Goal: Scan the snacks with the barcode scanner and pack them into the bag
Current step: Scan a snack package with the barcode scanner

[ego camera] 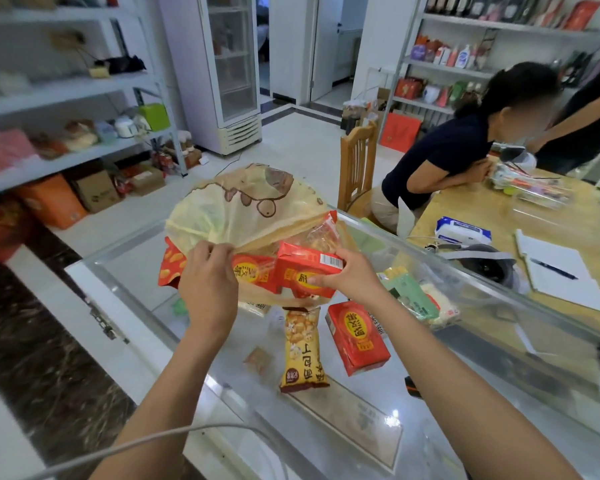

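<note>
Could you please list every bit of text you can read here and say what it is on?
Nothing can be quoted with certainty.
On the held red box, in the right hand: a barcode, digits too small; Chinese characters partly covered by the thumb.
On the lying red box: Chinese characters in a yellow oval, blurred.
On the yellow snack bag: large Chinese characters, upside down, unclear.

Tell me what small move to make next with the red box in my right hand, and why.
Probably slide the red box deeper into the yellow bag and release it. Your right hand grips it at the bag's mouth, your left hand pinches the rim open, and a similar box already sits inside. A popcorn packet and another red box wait on the glass counter.
</note>
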